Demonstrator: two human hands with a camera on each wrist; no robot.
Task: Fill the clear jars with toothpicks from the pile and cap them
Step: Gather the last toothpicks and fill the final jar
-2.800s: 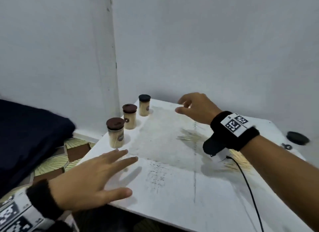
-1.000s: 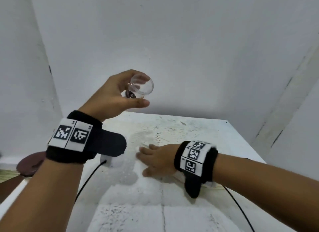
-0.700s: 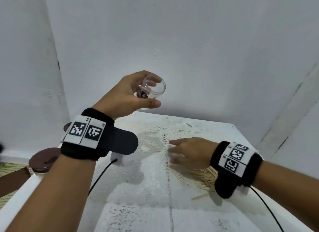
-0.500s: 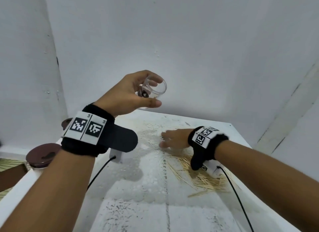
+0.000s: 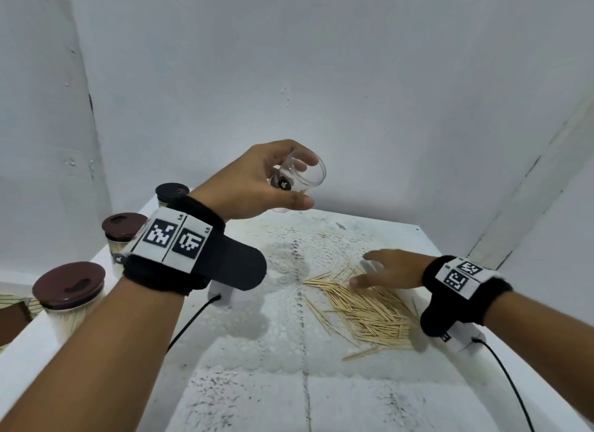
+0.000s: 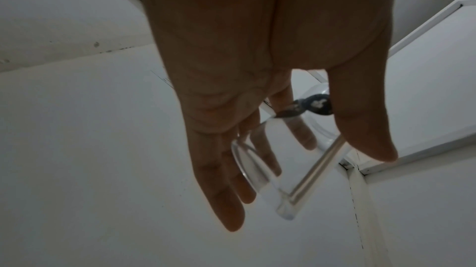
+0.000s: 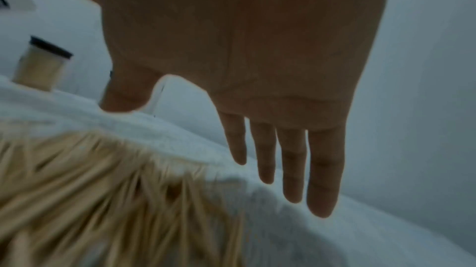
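Head view: the left hand [image 5: 257, 182] grips an empty clear jar [image 5: 300, 179] tilted above the table [image 5: 401, 396]. The right hand [image 5: 390, 269], fingers spread, hovers at the toothpick pile [image 5: 363, 309]. Gathering is under way; next likely calls for pinching a bundle.

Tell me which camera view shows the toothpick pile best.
The head view: the toothpick pile lies sharp and whole on the white table, with the right hand spread over its far edge. The right wrist view catches it close but blurred and cropped. The left wrist view shows none of it.
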